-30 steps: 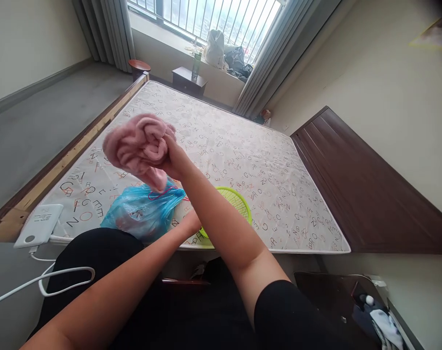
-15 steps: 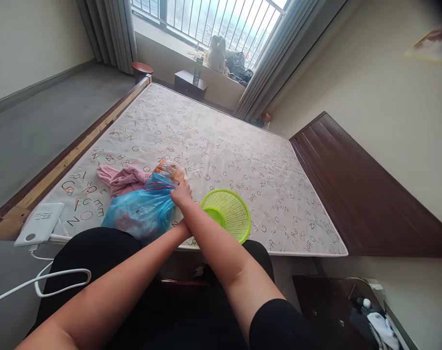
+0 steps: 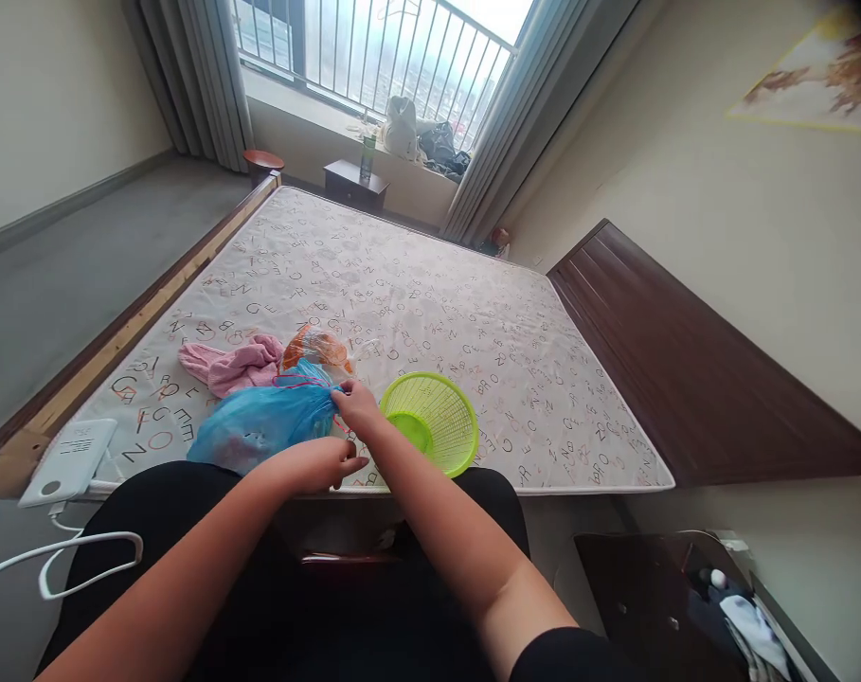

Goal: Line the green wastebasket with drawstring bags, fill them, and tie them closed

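Pinching the gathered top of the blue bag, my right hand is gripping it narrowly near the mattress's close edge. My left hand is hovering beside the bag, fingers loosely parted. The pink cloth and orange bundle are lying just beyond it, while the green basket is resting to its right.

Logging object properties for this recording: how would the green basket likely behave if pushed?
The green basket is probably light for its size, with thin mesh walls and nothing visible inside. It looks fairly stiff, since its rim keeps a rounded shape.
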Action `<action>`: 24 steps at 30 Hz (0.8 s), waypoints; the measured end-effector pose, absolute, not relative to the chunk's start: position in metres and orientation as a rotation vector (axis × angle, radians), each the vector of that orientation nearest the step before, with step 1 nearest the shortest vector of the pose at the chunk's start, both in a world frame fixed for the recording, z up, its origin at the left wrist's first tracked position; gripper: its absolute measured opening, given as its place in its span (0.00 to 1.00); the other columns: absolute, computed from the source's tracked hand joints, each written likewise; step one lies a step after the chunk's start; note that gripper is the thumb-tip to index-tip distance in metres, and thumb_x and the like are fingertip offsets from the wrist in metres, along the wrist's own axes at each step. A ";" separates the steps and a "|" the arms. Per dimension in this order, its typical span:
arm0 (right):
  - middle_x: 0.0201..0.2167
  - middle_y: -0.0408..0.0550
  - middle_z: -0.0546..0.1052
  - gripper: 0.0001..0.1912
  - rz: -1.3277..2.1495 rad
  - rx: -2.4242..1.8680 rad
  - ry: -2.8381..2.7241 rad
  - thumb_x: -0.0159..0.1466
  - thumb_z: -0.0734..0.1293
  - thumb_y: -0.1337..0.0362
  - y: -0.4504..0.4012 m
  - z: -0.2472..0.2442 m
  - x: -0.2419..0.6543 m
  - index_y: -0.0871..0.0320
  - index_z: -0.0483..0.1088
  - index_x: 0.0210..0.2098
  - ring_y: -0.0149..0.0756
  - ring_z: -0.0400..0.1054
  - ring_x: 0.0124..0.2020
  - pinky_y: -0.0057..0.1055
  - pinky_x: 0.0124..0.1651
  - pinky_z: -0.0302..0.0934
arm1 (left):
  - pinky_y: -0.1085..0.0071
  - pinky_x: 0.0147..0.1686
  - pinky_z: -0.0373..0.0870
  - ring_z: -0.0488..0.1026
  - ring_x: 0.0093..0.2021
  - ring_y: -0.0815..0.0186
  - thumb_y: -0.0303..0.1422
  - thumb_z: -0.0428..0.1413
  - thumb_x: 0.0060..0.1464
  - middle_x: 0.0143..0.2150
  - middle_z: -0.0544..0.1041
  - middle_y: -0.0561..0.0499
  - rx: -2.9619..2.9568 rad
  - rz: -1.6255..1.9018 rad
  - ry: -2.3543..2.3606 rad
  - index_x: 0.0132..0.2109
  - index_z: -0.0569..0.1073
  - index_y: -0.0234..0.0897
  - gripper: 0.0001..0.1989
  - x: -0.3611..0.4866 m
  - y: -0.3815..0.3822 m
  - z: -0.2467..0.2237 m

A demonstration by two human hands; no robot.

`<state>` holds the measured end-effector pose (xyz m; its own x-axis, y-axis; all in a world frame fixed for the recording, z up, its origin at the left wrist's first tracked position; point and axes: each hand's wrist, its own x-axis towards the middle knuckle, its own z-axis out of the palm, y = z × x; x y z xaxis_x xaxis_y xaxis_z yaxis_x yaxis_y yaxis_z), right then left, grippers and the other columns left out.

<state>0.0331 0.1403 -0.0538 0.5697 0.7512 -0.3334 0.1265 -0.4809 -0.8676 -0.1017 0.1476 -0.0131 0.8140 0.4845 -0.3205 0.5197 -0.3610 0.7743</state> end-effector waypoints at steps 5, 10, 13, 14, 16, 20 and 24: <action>0.27 0.36 0.69 0.12 0.782 -1.593 -0.519 0.56 0.72 0.57 0.082 -0.030 0.029 0.55 0.67 0.33 0.28 0.62 0.28 0.25 0.33 0.58 | 0.68 0.29 0.68 0.73 0.29 0.61 0.54 0.49 0.61 0.28 0.75 0.49 1.862 0.282 0.835 0.40 0.74 0.36 0.24 -0.113 0.179 0.009; 0.34 0.41 0.77 0.17 0.924 -1.257 -0.472 0.52 0.76 0.56 0.061 -0.015 0.013 0.56 0.74 0.38 0.30 0.69 0.34 0.27 0.40 0.64 | 0.66 0.33 0.70 0.75 0.36 0.56 0.60 0.55 0.54 0.35 0.79 0.46 1.747 0.367 0.849 0.42 0.75 0.36 0.29 -0.096 0.175 -0.012; 0.34 0.44 0.77 0.16 0.959 -1.129 -0.335 0.56 0.73 0.53 0.056 -0.015 0.007 0.57 0.75 0.38 0.32 0.70 0.35 0.29 0.40 0.66 | 0.67 0.36 0.71 0.75 0.37 0.57 0.59 0.56 0.53 0.36 0.80 0.47 1.668 0.367 0.732 0.40 0.76 0.36 0.28 -0.092 0.170 -0.022; 0.33 0.44 0.77 0.16 0.955 -1.116 -0.289 0.56 0.73 0.53 0.054 -0.016 0.007 0.57 0.75 0.38 0.32 0.70 0.34 0.29 0.39 0.66 | 0.67 0.37 0.71 0.75 0.38 0.58 0.58 0.58 0.52 0.37 0.80 0.48 1.664 0.351 0.692 0.41 0.76 0.36 0.27 -0.092 0.169 -0.023; 0.34 0.43 0.76 0.17 0.928 -1.163 -0.274 0.53 0.76 0.55 0.049 -0.019 0.008 0.56 0.74 0.38 0.31 0.70 0.34 0.28 0.39 0.66 | 0.67 0.38 0.71 0.75 0.38 0.58 0.55 0.60 0.51 0.37 0.81 0.48 1.713 0.316 0.633 0.41 0.78 0.36 0.25 -0.093 0.168 -0.026; 0.31 0.39 0.75 0.23 0.972 -1.354 -0.406 0.47 0.80 0.58 0.036 -0.018 0.017 0.55 0.73 0.40 0.30 0.70 0.31 0.27 0.36 0.65 | 0.68 0.35 0.69 0.72 0.33 0.61 0.51 0.60 0.51 0.30 0.77 0.51 1.853 0.314 0.588 0.39 0.79 0.36 0.22 -0.093 0.170 -0.031; 0.27 0.38 0.75 0.20 1.132 -1.305 -0.511 0.48 0.79 0.58 0.025 -0.009 0.032 0.57 0.73 0.37 0.30 0.70 0.28 0.29 0.35 0.65 | 0.72 0.27 0.65 0.67 0.26 0.66 0.52 0.62 0.48 0.25 0.71 0.56 1.840 0.289 0.557 0.44 0.80 0.37 0.24 -0.095 0.176 -0.029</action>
<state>0.0321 0.0248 -0.0092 0.4160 0.8642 -0.2831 -0.3590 -0.1300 -0.9243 -0.0954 0.1758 -0.0288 0.8576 0.5088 -0.0747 0.2318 -0.2529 0.9393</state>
